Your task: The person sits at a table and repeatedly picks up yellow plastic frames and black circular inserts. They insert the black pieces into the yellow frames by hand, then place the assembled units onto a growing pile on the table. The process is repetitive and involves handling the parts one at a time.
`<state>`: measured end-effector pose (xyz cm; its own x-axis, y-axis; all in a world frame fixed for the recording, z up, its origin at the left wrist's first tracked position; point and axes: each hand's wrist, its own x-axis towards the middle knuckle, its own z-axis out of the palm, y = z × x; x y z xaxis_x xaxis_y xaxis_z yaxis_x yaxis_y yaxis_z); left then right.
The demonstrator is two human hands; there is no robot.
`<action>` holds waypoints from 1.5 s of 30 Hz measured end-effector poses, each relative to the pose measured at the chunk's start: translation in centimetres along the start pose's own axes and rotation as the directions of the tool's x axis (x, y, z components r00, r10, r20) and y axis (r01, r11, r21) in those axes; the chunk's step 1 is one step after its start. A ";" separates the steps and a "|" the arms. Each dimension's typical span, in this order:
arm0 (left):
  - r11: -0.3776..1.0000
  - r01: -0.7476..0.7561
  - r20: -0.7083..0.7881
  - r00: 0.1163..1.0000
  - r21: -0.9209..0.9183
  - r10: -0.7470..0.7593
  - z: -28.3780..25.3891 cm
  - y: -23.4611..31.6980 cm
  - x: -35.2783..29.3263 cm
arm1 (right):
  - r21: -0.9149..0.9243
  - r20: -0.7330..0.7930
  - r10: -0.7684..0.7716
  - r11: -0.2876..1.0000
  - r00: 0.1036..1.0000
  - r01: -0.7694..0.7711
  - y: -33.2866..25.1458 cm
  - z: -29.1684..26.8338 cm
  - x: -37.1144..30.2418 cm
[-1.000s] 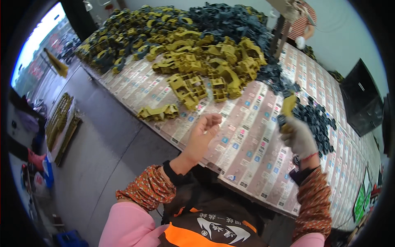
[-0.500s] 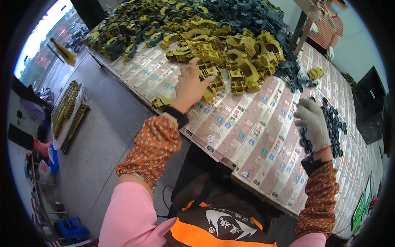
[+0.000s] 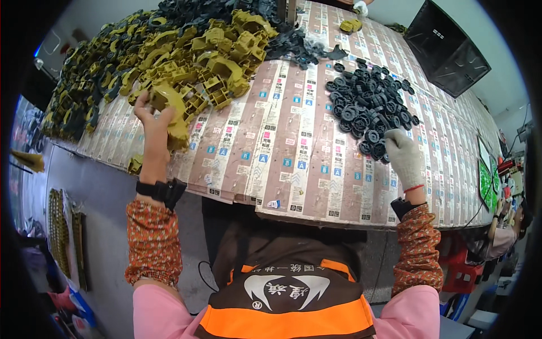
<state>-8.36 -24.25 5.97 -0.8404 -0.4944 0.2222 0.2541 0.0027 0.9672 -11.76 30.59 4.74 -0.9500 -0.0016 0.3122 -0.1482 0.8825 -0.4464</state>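
Note:
My left hand [image 3: 153, 121], bare with a black band at the wrist, is closed on a yellow plastic toy-car shell [image 3: 176, 121] at the near edge of the yellow heap. The shell hangs tilted beside the fingers, and the palm hides part of it. My right hand [image 3: 403, 153], in a pale knitted glove, is at the near right edge of a pile of black toy wheels [image 3: 370, 104]. Its fingers are curled in and touch the wheels; whatever they pinch is hidden. Patterned sleeve covers wrap both forearms.
Yellow parts [image 3: 214, 62] and dark parts [image 3: 293, 48] heap across the far left of the paper-covered table [image 3: 271, 186]. A black box-like panel [image 3: 449, 48] stands at the far right. Another person's gloved hand [image 3: 359, 8] shows at the far edge. A red stool [image 3: 460, 265] is at right.
The view has swung to the right. My left hand, spread over the yellow parts before, now has a shell. The right hand has come to the wheels and its fingers have curled.

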 end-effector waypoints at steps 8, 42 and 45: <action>0.826 0.510 0.417 0.822 -0.240 -0.387 7.0 -0.2 -9.5 | -0.393 0.078 -0.078 0.914 0.994 0.102 -1.8 3.5 1.0; 0.673 0.735 0.652 0.549 -0.079 -0.523 11.0 0.4 -22.3 | 0.734 0.654 -0.123 -0.136 0.747 -0.665 -13.7 4.1 -13.7; 0.716 0.697 0.660 0.561 -0.051 -0.499 11.2 0.0 -22.5 | 0.738 0.668 -0.068 -0.064 0.741 -0.671 -13.9 3.8 -14.0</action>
<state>5.22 -3.37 2.34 -0.9144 0.2955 -0.2768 -0.3794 -0.3864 0.8407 2.52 16.53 3.35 -0.8776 -0.3753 -0.2983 0.4443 -0.4027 -0.8003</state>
